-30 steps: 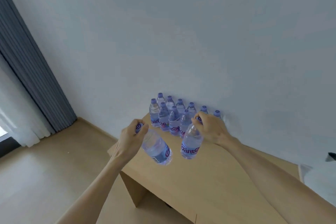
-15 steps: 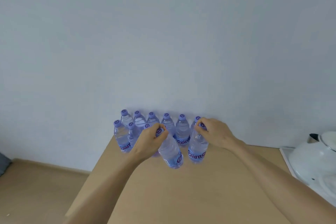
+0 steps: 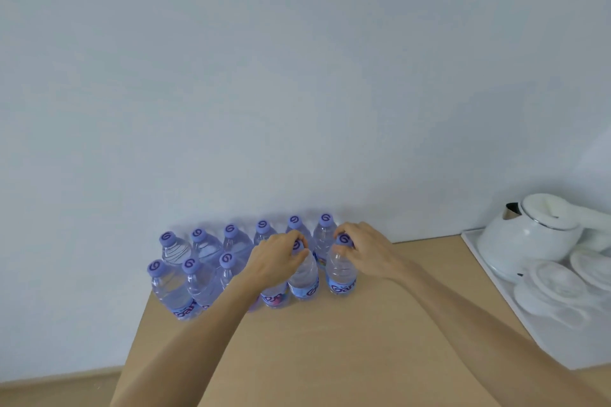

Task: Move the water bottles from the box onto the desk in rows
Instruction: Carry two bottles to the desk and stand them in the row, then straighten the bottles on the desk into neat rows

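Against the wall, at the far edge of the worktop (image 3: pixel 330 357), the water bottles (image 3: pixel 198 261) stand in two rows; the front row is being filled at its right end; the box is out of view. Both hands are closed on bottle caps: the left hand (image 3: pixel 276 261) holds the leaning bottle (image 3: pixel 304 277), the right hand (image 3: pixel 363 249) the end bottle (image 3: pixel 340 274), which looks upright. I judge the risk to be toppling; the tilted bottle, let go before its base sits flat, could knock its close-packed neighbours over. Both forearms reach straight forward, wrists bent down, fingers pinching from above; a kettle (image 3: pixel 529 235) sits well apart.
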{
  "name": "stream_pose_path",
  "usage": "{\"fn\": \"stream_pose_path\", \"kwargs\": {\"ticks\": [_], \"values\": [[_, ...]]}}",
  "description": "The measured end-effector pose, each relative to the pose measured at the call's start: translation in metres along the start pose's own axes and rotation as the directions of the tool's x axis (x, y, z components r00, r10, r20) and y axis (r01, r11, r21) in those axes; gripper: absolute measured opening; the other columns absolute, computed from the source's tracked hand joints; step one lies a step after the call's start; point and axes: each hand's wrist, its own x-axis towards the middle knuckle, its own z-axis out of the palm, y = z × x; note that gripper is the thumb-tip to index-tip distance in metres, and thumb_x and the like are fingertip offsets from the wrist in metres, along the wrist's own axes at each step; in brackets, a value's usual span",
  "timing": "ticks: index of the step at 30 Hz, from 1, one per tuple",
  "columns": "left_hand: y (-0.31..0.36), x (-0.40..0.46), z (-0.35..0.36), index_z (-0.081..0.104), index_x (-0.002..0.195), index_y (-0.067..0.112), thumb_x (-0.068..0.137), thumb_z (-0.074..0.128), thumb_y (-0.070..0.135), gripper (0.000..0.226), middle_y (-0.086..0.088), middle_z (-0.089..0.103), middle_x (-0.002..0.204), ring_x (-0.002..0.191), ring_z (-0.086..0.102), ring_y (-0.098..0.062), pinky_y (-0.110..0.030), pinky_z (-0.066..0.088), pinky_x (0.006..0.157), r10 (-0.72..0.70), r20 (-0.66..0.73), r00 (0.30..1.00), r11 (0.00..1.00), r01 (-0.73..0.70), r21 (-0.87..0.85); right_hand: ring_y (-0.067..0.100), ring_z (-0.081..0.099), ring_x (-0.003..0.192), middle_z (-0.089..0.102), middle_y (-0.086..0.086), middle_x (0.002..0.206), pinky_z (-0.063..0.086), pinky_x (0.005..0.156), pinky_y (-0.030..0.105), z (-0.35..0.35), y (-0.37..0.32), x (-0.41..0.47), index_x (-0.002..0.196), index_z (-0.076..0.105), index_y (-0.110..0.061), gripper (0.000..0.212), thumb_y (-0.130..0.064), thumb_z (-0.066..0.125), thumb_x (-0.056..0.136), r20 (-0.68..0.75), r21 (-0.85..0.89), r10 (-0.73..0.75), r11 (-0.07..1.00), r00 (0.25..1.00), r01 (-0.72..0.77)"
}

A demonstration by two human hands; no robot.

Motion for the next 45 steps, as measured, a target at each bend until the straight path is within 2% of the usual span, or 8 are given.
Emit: {"fn": "stream_pose_path", "kwargs": {"ticks": [9, 21, 25, 28, 30, 33, 36, 45], "values": [[-0.01, 0.027, 0.001, 0.054, 0.109, 0.025, 0.093, 0.048, 0.04, 0.023, -0.002, 0.061, 0.102, 0.095, 0.059, -0.027, -0.039, 0.049, 0.076, 0.045, 0.148, 0.988, 0.991, -0.062, 0.119, 0.008, 0.043, 0.094, 0.044, -0.02, 0.09, 0.035, 0.07, 0.022, 0.019, -0.016, 0.006, 0.112, 0.053, -0.029, 0.023, -0.041, 0.055, 0.092, -0.001, 0.05, 0.071, 0.996, 0.997, -0.071], [-0.018, 0.026, 0.01, 0.051, 0.11, 0.025, 0.089, 0.052, 0.043, 0.027, 0.0, 0.059, 0.093, 0.084, 0.059, -0.026, -0.032, 0.039, 0.061, 0.102, 0.158, 0.982, 0.972, -0.132, 0.195, 0.01, 0.049, 0.093, 0.053, -0.008, 0.102, 0.04, 0.074, 0.022, 0.022, -0.02, 0.007, 0.108, 0.054, -0.028, 0.025, -0.036, 0.064, 0.088, 0.056, 0.104, 0.127, 0.986, 0.99, -0.132], [-0.027, 0.023, -0.003, 0.04, 0.119, 0.026, 0.087, 0.055, 0.051, 0.043, 0.007, 0.052, 0.075, 0.078, 0.056, -0.021, -0.033, 0.04, 0.059, 0.14, 0.205, 0.969, 0.982, -0.163, 0.101, 0.009, 0.053, 0.082, 0.053, -0.015, 0.091, 0.046, 0.072, 0.031, 0.012, -0.021, 0.008, 0.115, 0.048, -0.034, 0.043, -0.056, 0.063, 0.081, 0.136, 0.063, 0.178, 0.98, 0.975, -0.187], [-0.044, 0.02, -0.026, 0.046, 0.12, 0.031, 0.09, 0.055, 0.048, 0.036, 0.008, 0.067, 0.08, 0.077, 0.061, -0.01, -0.033, 0.05, 0.065, 0.143, 0.129, 0.981, 0.985, -0.129, -0.112, 0.014, 0.05, 0.09, 0.053, -0.016, 0.088, 0.04, 0.077, 0.035, 0.002, -0.026, 0.015, 0.119, 0.046, -0.035, 0.057, -0.076, 0.044, 0.08, 0.056, -0.324, 0.198, 0.931, 0.979, -0.169], [-0.061, 0.017, -0.042, 0.056, 0.11, 0.031, 0.092, 0.056, 0.043, 0.021, 0.01, 0.067, 0.081, 0.066, 0.058, 0.001, -0.03, 0.051, 0.066, 0.134, 0.042, 0.99, 0.972, -0.123, -0.202, 0.017, 0.048, 0.099, 0.058, -0.009, 0.098, 0.038, 0.085, 0.035, -0.003, -0.035, 0.025, 0.116, 0.052, -0.031, 0.056, -0.075, 0.038, 0.085, -0.023, -0.426, 0.15, 0.893, 0.988, -0.145], [-0.091, 0.009, -0.063, 0.063, 0.096, 0.031, 0.093, 0.057, 0.036, 0.008, 0.013, 0.064, 0.078, 0.051, 0.053, -0.001, -0.024, 0.047, 0.057, 0.075, -0.067, 0.995, 0.966, -0.09, -0.242, 0.014, 0.048, 0.095, 0.058, -0.009, 0.096, 0.04, 0.082, 0.03, -0.002, -0.054, 0.041, 0.109, 0.056, -0.028, 0.043, -0.064, 0.042, 0.092, -0.074, -0.288, 0.064, 0.954, 0.995, -0.082], [-0.126, -0.004, -0.078, 0.064, 0.092, 0.031, 0.092, 0.058, 0.031, 0.006, 0.013, 0.065, 0.076, 0.052, 0.056, -0.009, -0.03, 0.052, 0.059, -0.04, -0.128, 0.991, 0.962, 0.003, -0.273, 0.012, 0.049, 0.089, 0.057, -0.009, 0.089, 0.04, 0.075, 0.026, 0.005, -0.081, 0.056, 0.105, 0.057, -0.029, 0.029, -0.054, 0.047, 0.095, -0.042, -0.163, 0.006, 0.987, 0.999, -0.013], [-0.22, -0.045, -0.096, 0.061, 0.097, 0.033, 0.091, 0.061, 0.029, 0.008, 0.014, 0.065, 0.081, 0.064, 0.059, -0.005, -0.013, 0.041, 0.058, -0.294, -0.234, 0.927, 0.925, 0.214, -0.312, 0.011, 0.05, 0.088, 0.057, -0.008, 0.09, 0.043, 0.075, 0.027, 0.051, -0.163, 0.11, 0.105, 0.058, -0.023, 0.02, -0.041, 0.052, 0.096, 0.053, -0.077, -0.154, 0.985, 0.987, 0.158]]}}
